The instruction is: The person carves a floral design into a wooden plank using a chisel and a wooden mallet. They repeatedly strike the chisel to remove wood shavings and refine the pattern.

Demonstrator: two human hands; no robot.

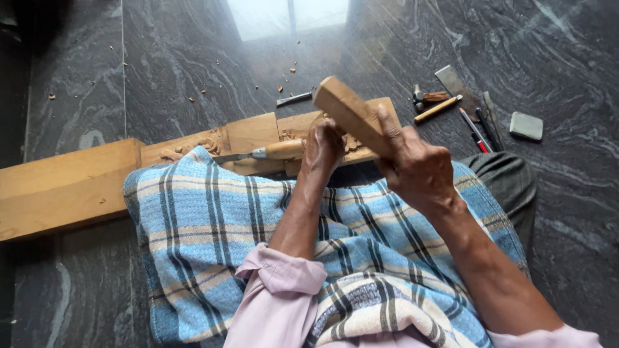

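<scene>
1. Head view, right hand (416, 169): grip closed around a rectangular pale wooden block (351, 113), raised and tilted, its free end pointing to 11 o'clock.
2. Left hand (322, 149): grip curled down over the carved end of a long light-brown wooden plank (71, 187); what the fingers enclose cannot be told.
3. Steel chisel with pale wooden handle (271, 153): lies across the plank at 9 o'clock of the left hand, handle end touching it, blade pointing to 9 o'clock.
4. The plank lies on a dark grey veined stone floor (161, 58), running from frame centre to 9 o'clock, relief carving near both hands.
5. Blue, cream and brown checked cloth (213, 238): covers the lap at 6 o'clock of the plank.
6. Loose tools (451, 103): at 2 o'clock of the right hand, on the floor, with a grey rectangular stone (526, 125) beside them.
7. Wood chips (287, 74): scattered at 12 o'clock.
</scene>
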